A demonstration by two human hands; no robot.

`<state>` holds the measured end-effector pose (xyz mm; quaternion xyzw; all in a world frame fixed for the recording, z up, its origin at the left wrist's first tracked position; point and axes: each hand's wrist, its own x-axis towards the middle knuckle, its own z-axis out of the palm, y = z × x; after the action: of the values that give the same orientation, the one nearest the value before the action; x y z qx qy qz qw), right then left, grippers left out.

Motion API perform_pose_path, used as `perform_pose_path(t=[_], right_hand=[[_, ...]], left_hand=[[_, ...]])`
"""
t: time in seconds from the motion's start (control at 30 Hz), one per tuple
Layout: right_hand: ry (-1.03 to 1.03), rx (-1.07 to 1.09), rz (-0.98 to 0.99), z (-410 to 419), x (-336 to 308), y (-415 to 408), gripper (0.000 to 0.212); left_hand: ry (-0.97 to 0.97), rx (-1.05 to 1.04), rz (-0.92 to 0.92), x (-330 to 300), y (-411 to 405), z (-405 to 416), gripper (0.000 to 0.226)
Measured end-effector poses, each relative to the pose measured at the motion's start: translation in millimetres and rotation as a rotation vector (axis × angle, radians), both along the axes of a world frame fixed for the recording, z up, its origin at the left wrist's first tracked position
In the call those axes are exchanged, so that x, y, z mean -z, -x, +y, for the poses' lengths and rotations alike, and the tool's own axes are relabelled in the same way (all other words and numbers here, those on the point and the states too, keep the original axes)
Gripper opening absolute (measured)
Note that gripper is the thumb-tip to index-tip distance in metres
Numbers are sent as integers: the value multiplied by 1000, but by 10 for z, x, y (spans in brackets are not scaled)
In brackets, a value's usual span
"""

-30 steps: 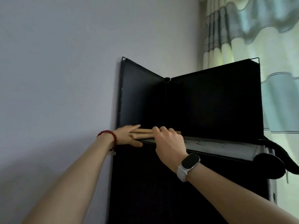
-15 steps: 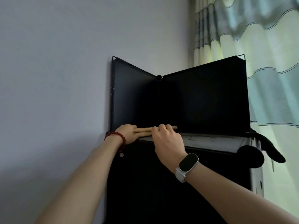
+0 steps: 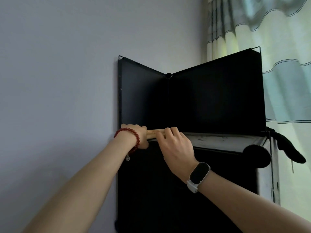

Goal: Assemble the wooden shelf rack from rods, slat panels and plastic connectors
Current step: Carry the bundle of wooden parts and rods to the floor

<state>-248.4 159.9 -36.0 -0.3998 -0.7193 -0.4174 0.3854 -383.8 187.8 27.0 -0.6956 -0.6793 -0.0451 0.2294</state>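
Observation:
Light wooden rods (image 3: 154, 132) lie across the front left edge of the top of a tall black cabinet (image 3: 218, 140). My left hand (image 3: 138, 137), with a red bead bracelet on its wrist, grips the rods' left end with its fingers curled over them. My right hand (image 3: 175, 145), with a watch on its wrist, holds the rods just to the right, fingers curled over the top. Only a short stretch of rod shows between the two hands. No slat panels or plastic connectors are in view.
Two black panels (image 3: 215, 98) stand upright in a V on the cabinet top, behind the rods. A grey wall (image 3: 58, 81) is on the left, a curtain (image 3: 277, 39) on the right. A dark cloth (image 3: 289, 148) hangs off the cabinet's right corner.
My left hand went from lying flat on the rods to curling round their left end. The right hand closed up toward the left hand, and the rods' right end no longer shows past it.

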Motion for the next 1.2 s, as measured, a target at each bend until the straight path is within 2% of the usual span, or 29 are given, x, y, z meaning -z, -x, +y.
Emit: perform_pose_path(t=[0.07,0.2,0.33,0.5,0.7,0.8,0.9,1.03,1.2], right_hand=[[-4,-25,-11,4,24,-12,37],[-16,-61,-6,-3,37,-34,34],[-12,-60,19,-45,34,-64,32],[17,-101,-1,-139,-30,-74,24],[3,-105,63,-459,-371,-98,35],[-62,-179,113,-682,-589,-197,27],[-158,-276,171,-1003,-789,-473,29],[-242,-353,304,-1409,-946,-1139,33],[-268,-302,381,-1996,-801,-2511,28]], left_hand=[[7,-13,-10,64,-40,51,50],[-104,44,35,207,40,118,68],[-265,26,33,425,116,-17,70],[-442,-34,-53,692,252,-162,73],[-670,-53,-225,477,250,-553,63],[-771,-18,-377,282,130,-849,58],[-840,32,-455,78,-118,-1162,56],[-906,84,-418,-132,-738,-1559,58],[-863,262,-402,-72,-2027,-2051,58]])
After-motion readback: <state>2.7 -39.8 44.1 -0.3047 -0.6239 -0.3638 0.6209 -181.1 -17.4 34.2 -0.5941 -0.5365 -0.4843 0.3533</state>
